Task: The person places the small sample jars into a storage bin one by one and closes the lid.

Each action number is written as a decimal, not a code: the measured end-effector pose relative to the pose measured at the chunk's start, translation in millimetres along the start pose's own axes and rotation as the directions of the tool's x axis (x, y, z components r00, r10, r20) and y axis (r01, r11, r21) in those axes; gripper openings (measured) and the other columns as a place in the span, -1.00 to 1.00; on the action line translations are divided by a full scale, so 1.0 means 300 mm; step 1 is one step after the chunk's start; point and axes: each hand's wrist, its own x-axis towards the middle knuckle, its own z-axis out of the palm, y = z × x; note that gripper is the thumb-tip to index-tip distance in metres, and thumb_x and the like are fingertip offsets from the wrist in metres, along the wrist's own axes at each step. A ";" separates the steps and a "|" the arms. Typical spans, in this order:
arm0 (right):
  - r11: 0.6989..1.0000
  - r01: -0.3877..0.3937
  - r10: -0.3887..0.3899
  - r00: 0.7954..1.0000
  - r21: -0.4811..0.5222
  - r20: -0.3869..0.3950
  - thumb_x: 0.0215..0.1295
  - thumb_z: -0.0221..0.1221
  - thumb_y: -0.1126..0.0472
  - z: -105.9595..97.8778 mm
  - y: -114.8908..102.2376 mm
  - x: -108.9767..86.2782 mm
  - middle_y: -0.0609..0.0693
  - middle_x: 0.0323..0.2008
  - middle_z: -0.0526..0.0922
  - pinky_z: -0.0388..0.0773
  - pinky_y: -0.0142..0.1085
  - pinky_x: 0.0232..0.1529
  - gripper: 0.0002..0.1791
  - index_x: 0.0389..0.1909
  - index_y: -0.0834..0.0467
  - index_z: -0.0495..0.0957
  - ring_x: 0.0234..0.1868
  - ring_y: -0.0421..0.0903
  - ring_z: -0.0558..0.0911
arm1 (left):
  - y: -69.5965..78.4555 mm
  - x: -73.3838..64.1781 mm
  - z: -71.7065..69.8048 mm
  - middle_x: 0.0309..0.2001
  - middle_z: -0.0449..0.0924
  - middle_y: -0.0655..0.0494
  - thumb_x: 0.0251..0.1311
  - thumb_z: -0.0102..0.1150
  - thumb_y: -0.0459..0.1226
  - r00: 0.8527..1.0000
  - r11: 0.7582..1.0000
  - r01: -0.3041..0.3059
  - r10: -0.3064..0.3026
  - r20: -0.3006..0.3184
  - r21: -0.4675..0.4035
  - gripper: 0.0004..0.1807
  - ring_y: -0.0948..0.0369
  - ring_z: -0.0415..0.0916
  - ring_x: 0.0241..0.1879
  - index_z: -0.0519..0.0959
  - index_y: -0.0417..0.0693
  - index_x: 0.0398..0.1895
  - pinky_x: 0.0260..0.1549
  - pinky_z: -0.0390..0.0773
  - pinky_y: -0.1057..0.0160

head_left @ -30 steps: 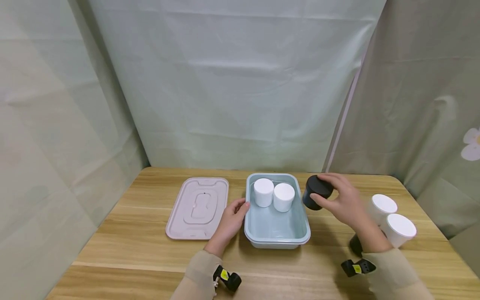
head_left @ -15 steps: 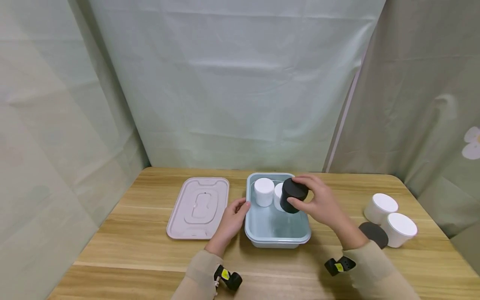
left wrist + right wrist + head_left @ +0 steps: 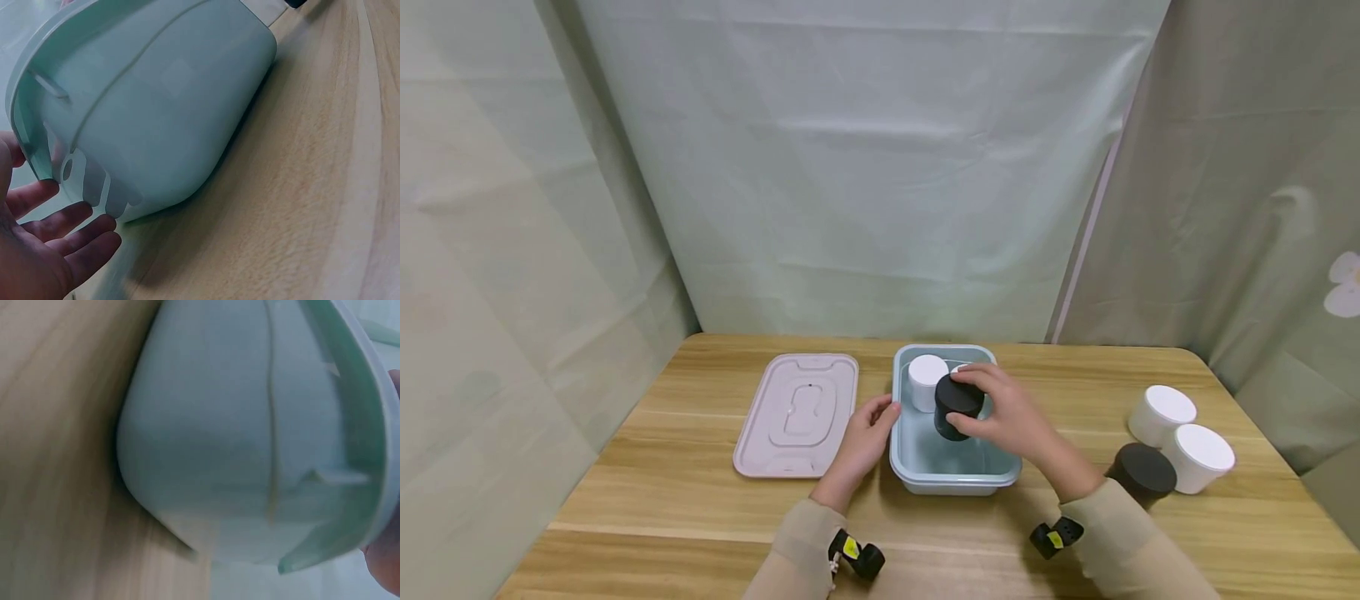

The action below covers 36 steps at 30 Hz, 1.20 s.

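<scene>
A pale blue plastic bin (image 3: 955,480) stands in the middle of the table. My left hand (image 3: 863,437) holds its left rim, the thumb over the edge and the fingers (image 3: 72,219) at the outer wall in the left wrist view. Inside the bin, my right hand (image 3: 1009,418) grips a black cylindrical jar (image 3: 957,410) between thumb and fingers. A white jar (image 3: 928,382) is just left of the black one. Behind it is another white jar (image 3: 958,367), mostly covered by the right hand. The right wrist view shows mainly the bin's outer wall (image 3: 206,425).
To the left of the bin lies a flat pinkish lid (image 3: 797,415). On the right stand two more white jars (image 3: 1163,415) and a second black jar (image 3: 1142,472), close to the right sleeve. Pale cloth (image 3: 880,183) hangs behind the table.
My right hand has carried the black jar leftward from beside the bin's right edge to over and then into the bin. The left hand stays at the rim.
</scene>
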 end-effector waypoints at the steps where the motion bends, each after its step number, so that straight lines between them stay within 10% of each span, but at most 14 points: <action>1: 1.000 0.002 -0.002 1.000 0.002 0.010 0.00 0.40 0.05 0.007 -0.002 0.001 0.03 0.07 0.54 0.60 -0.16 -0.10 -0.45 0.06 0.10 0.55 -0.01 -0.02 0.58 | 0.015 -0.008 -0.002 0.02 0.55 -0.17 0.37 -0.02 -0.16 1.000 1.000 0.000 0.000 0.001 0.000 -0.55 0.03 0.46 0.02 0.44 -0.31 0.16 0.07 0.46 0.01; 8: 0.999 0.035 -0.034 0.997 -0.018 0.076 -0.01 0.40 0.05 0.056 -0.007 0.010 0.03 0.05 0.53 0.59 -0.21 -0.08 -0.44 0.05 0.15 0.53 -0.01 -0.07 0.55 | 0.103 -0.059 -0.013 0.02 0.53 -0.23 0.38 -0.06 -0.23 1.000 1.000 -0.002 0.002 0.006 0.017 -0.57 -0.01 0.46 0.04 0.42 -0.38 0.16 0.10 0.44 0.00; 25: 0.958 0.170 -0.118 0.967 -0.229 0.225 0.04 0.35 -0.09 0.110 -0.033 0.029 0.04 0.02 0.58 0.47 -0.11 0.09 -0.42 0.02 0.15 0.54 0.06 -0.03 0.56 | 0.107 -0.061 -0.014 0.00 0.55 -0.23 0.38 -0.05 -0.23 1.000 1.000 -0.020 0.019 0.012 0.020 -0.58 0.01 0.48 0.01 0.43 -0.37 0.15 0.06 0.47 0.03; 32: 0.947 0.146 -0.084 0.973 -0.286 0.217 0.09 0.32 -0.08 0.113 -0.032 0.027 0.05 0.10 0.56 0.33 0.08 0.23 -0.47 0.03 0.13 0.56 0.16 0.03 0.49 | -0.033 0.017 0.003 0.03 0.56 -0.09 0.33 0.01 -0.05 1.000 1.000 -0.009 0.009 0.001 0.009 -0.52 0.09 0.47 0.02 0.47 -0.18 0.16 0.07 0.46 0.07; 36: 0.940 0.143 -0.077 0.974 -0.310 0.215 0.12 0.30 -0.06 0.111 -0.032 0.027 0.06 0.14 0.54 0.30 0.14 0.24 -0.50 0.03 0.11 0.57 0.19 0.04 0.48 | -0.034 0.018 0.001 0.03 0.56 -0.09 0.34 0.01 -0.06 1.000 1.000 -0.010 0.010 0.005 0.010 -0.53 0.08 0.47 0.02 0.47 -0.18 0.16 0.08 0.46 0.06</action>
